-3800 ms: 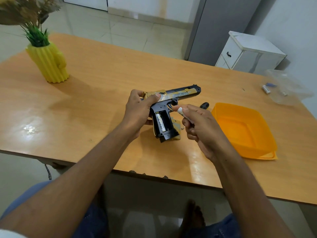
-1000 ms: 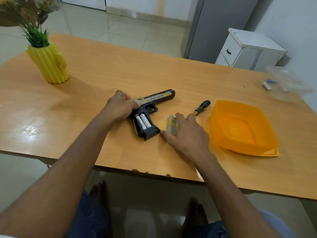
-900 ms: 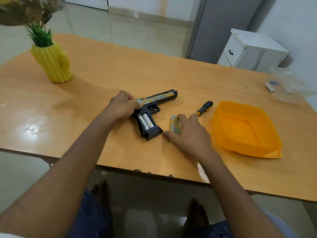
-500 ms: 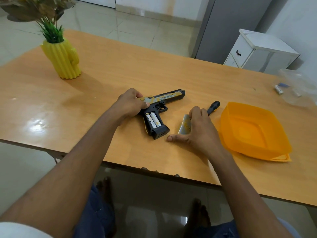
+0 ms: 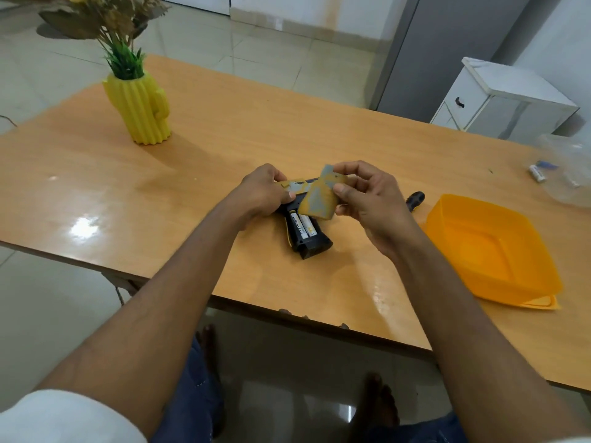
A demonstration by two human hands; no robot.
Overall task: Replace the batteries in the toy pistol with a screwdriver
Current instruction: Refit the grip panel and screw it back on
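The black and gold toy pistol [image 5: 307, 241] lies on its side on the wooden table [image 5: 160, 193], grip pointing toward me. Its open grip shows two white batteries [image 5: 303, 226] seated side by side. My left hand [image 5: 260, 195] grips the rear of the pistol and pins it to the table. My right hand [image 5: 367, 199] pinches the gold and grey battery cover [image 5: 321, 198] between thumb and fingers, held above the grip and tilted. The screwdriver's black handle [image 5: 415, 199] peeks out behind my right hand; its shaft is hidden.
An orange plastic tub [image 5: 489, 251] sits to the right near the front edge. A clear plastic bag [image 5: 566, 167] with loose batteries [image 5: 537, 173] lies at the far right. A yellow cactus vase [image 5: 139, 110] with plants stands at the back left. A white cabinet [image 5: 499, 97] stands beyond the table.
My right hand has picked the battery cover up off the table and raised it over the pistol's grip. My left hand still holds the pistol down. The camera view has shifted right.
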